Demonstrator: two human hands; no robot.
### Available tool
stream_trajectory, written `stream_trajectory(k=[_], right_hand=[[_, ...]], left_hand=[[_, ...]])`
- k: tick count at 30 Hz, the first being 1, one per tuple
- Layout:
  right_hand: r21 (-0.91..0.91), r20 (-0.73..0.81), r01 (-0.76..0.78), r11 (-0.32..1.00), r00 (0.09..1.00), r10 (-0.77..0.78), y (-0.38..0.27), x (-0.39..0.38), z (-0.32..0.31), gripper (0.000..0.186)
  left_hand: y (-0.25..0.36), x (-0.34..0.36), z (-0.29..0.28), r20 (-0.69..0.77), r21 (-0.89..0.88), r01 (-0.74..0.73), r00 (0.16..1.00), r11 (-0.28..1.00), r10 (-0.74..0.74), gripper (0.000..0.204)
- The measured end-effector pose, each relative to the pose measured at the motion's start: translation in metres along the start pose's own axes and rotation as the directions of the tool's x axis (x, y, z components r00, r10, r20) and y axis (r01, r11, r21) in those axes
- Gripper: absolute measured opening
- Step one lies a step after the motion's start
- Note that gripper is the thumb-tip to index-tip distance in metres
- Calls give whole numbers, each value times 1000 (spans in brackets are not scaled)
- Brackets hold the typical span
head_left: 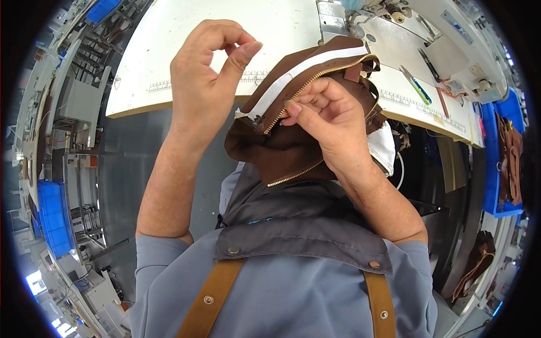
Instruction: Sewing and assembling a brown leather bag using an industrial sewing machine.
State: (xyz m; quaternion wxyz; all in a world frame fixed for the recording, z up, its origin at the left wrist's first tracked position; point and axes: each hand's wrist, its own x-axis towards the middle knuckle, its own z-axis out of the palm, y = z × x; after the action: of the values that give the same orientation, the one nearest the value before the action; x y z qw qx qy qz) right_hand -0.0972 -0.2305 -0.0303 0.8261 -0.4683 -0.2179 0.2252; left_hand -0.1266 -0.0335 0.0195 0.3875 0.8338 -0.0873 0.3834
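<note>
Table [186, 34], white with printed rulers along its front edge, fills the upper view; a sewing machine [394, 22] stands at its right end, with a pen [416, 85] lying on the top beside it. Blue bins [53, 217] sit at both sides. A grey apron [304, 225] with tan straps covers the lower frame.

The brown piece [282, 143], fitted with a gold zipper [307, 84] and white tape [315, 62], is held up in the air in front of the table edge. The right hand [329, 121] is closed on it, fingers curled over the zipper edge. The left hand [211, 73] is raised just left of the piece, thumb and forefinger pinched together; whether they hold a thread cannot be told.

Judgement: zipper seam under inspection or trimming. Any follow-on handling would call for a steady right-hand hold and fine fingertip work at the zipper end.
</note>
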Motion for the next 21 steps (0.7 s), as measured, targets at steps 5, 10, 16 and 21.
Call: stream_trajectory(k=[5, 10, 16, 21], right_hand=[[16, 6, -16, 1000, 1000, 16, -1, 1, 1, 19], [-23, -8, -28, 999, 1000, 28, -1, 2, 2, 19], [-83, -14, 0, 997, 1000, -1, -1, 1, 5, 17], [-107, -8, -18, 994, 1000, 17, -4, 1, 5, 17]], left_hand=[[15, -9, -12, -172, 38, -10, 985, 999, 17, 14], [35, -24, -18, 250, 262, -183, 961, 948, 116, 18], [41, -24, -14, 368, 426, -431, 886, 795, 283, 17], [34, -26, -14, 379, 448, -475, 868, 757, 320, 14]])
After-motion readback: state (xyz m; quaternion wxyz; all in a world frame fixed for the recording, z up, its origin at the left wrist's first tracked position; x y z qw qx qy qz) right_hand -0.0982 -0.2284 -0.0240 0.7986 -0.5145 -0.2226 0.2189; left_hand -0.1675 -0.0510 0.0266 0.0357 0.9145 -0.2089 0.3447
